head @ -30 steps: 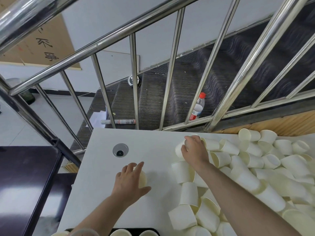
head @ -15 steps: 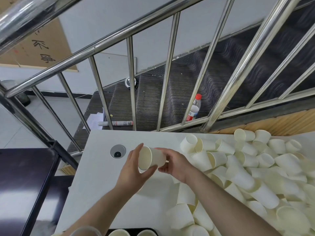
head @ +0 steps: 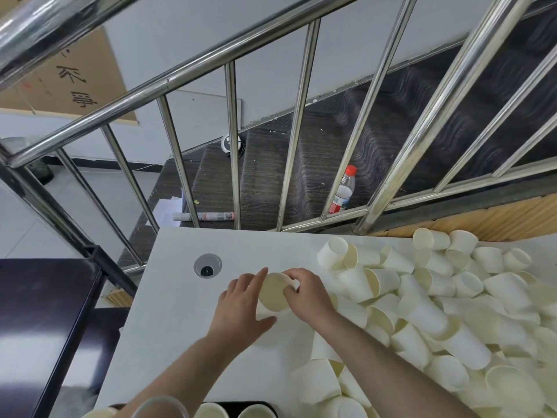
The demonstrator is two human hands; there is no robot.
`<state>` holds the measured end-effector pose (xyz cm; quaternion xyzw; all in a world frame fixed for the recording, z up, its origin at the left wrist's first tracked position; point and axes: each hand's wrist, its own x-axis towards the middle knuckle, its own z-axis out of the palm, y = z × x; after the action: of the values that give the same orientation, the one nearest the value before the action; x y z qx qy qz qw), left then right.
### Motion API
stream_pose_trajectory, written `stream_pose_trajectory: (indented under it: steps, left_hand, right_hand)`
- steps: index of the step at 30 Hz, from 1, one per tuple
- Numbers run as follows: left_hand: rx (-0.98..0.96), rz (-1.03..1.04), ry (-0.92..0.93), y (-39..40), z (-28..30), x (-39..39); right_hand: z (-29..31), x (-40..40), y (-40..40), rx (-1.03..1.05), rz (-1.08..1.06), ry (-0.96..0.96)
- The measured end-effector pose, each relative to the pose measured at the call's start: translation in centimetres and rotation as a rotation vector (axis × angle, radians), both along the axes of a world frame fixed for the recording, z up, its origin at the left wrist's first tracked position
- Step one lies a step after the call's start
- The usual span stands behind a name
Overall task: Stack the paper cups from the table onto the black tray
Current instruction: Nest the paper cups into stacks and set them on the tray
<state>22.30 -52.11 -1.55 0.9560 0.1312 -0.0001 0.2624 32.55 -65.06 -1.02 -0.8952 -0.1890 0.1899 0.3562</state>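
both hands, left hand (head: pixel 241 309) and right hand (head: pixel 307 294), hold one cup (head: pixel 274 292) above the table (head: pixel 180 327); right of it the pile (head: pixel 452 312) waits (most unstacked); tray (head: pixel 250 404) below has few.

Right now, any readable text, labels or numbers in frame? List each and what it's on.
Brown board on the wall, upper left: dark brush-style characters, partly cut off, not legible enough to quote.
Bottle with a red cap on the stairs: label too small to read.
Rolled paper on the step: print too blurred to read.
Paper cups: plain, no print visible.
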Motion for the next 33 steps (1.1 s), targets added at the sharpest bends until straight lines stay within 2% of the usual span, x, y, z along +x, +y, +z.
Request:
stream_pose_trajectory:
  steps: [5,13,17,23,33]
  left_hand:
    - [0.140,0.018,0.298,0.7,-0.4,-0.6]
    - [0.115,0.046,0.384,1.3,-0.9,-1.1]
    - [0.112,0.050,0.376,1.4,-0.8,-1.3]
    - [0.113,0.057,0.308,1.5,-0.3,-2.1]
    - [-0.004,0.069,0.047,2.2,2.0,-6.6]
  right_hand:
    - [-1.0,0.1,-0.6,-0.205,0.075,0.046]
    - [-1.6,-0.3,-0.5,-0.392,0.131,-0.014]
    - [-0.7,-0.9,-0.4,-0.443,0.248,-0.140]
    - [-1.2,-1.6,-0.2,-0.512,0.451,-0.115]
    - [1.2,-4.7,-0.7,-0.339,0.314,-0.177]
